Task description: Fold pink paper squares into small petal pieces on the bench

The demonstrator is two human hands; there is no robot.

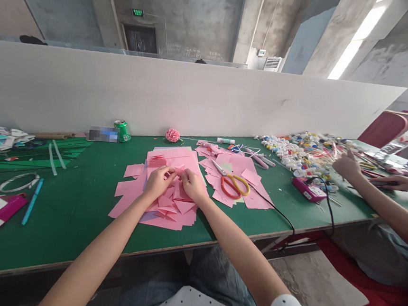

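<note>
My left hand (159, 183) and my right hand (191, 185) meet over a heap of pink paper, fingertips close together. Between them is a small piece of pink paper (179, 168), pinched by both hands. Below lie folded pink paper pieces (170, 207) on larger pink sheets (128, 198). Just beyond my left hand rests a row of stacked folded pieces (157, 160). To the right of my right hand, scissors (235, 186) with red and yellow handles lie on more cut pink paper (259, 200).
A pink paper ball (172, 135), a green can (122, 131) and a glue stick (225, 140) stand or lie near the white partition (194, 100). Magenta power strips (308, 190) sit on both sides. At right, another person's hand (347, 165) is beside a pile of small colourful pieces (290, 151).
</note>
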